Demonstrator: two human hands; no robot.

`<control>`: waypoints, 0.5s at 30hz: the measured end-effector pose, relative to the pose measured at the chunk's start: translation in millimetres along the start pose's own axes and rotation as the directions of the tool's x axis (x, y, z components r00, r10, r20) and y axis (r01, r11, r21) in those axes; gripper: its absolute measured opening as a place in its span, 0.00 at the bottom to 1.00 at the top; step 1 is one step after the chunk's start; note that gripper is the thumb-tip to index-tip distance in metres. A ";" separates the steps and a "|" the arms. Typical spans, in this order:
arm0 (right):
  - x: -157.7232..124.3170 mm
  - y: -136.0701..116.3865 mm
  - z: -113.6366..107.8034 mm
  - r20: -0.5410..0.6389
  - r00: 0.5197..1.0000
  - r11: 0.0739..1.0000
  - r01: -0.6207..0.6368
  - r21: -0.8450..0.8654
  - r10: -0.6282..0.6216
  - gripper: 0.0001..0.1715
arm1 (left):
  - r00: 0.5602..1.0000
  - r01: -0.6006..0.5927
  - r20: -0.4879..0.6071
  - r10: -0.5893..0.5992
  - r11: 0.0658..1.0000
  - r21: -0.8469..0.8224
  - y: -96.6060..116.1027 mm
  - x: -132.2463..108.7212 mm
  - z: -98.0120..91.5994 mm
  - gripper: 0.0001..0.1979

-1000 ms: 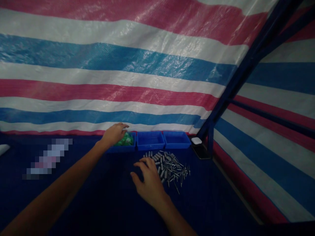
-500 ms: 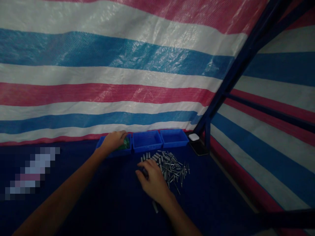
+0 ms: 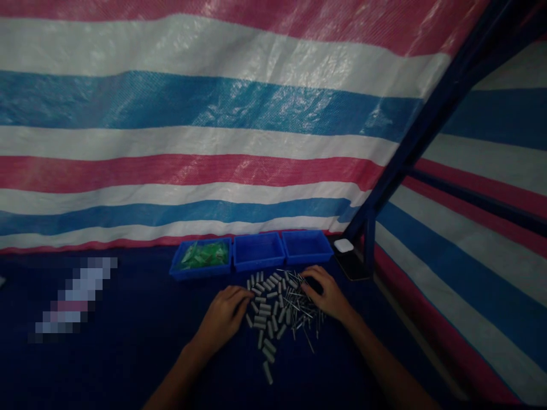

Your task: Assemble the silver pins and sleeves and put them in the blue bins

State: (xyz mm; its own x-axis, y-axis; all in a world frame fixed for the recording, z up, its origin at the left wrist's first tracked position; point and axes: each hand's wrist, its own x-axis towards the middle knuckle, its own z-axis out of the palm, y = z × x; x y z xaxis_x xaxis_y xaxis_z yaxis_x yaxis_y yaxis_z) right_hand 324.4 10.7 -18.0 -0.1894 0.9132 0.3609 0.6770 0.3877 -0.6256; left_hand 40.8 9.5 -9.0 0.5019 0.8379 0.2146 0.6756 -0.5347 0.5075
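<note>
My left hand (image 3: 226, 312) is at the left edge of a spread of short grey cylinders (image 3: 265, 309). Its fingers are bent and drawn together at the tips, close to a cylinder; whether they hold one is hidden. On the other side, my right hand (image 3: 327, 291) reaches over a heap of thin metal pins (image 3: 301, 304). The thumb and forefinger there are curved with a gap between them, their tips among the pins. Cylinders and pins lie side by side and mix where they meet.
Behind the parts stand three blue trays in a row: the left tray (image 3: 173, 267) holds green plastic packets (image 3: 205, 255), beside the middle tray (image 3: 258, 250) and the right tray (image 3: 306, 246). A white case (image 3: 343, 245) and dark phone-like slab (image 3: 356, 267) lie near the metal frame (image 3: 370, 228).
My left hand has left the left tray and come down to the cylinders. My right hand has moved from the cylinders right to the pins. The view has shifted slightly.
</note>
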 end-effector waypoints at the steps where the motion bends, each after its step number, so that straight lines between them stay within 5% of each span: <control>1: 0.1 1.9 2.2 0.013 1.000 1.000 -0.003 0.003 0.003 0.12 | 1.000 0.010 -0.014 -0.010 1.000 0.014 -1.2 -0.3 3.7 0.13; 9: 14.6 -27.8 34.9 0.108 0.994 0.997 0.029 -0.078 -0.021 0.20 | 0.984 0.172 -0.105 -0.146 0.934 0.314 -6.7 16.2 10.2 0.18; 15: 7.1 -45.8 35.5 0.189 0.981 0.995 0.054 -0.083 -0.037 0.18 | 0.968 0.246 -0.133 -0.214 0.918 0.312 -4.1 16.3 8.4 0.09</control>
State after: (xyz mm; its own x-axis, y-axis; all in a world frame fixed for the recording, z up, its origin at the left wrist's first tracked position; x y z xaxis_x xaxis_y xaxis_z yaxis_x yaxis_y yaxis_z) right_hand 266.8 3.9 -11.3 -0.3456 0.9055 0.2461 0.7227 0.4242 -0.5457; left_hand 50.8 24.5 -14.6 0.2695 0.9399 0.2099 0.9119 -0.3191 0.2582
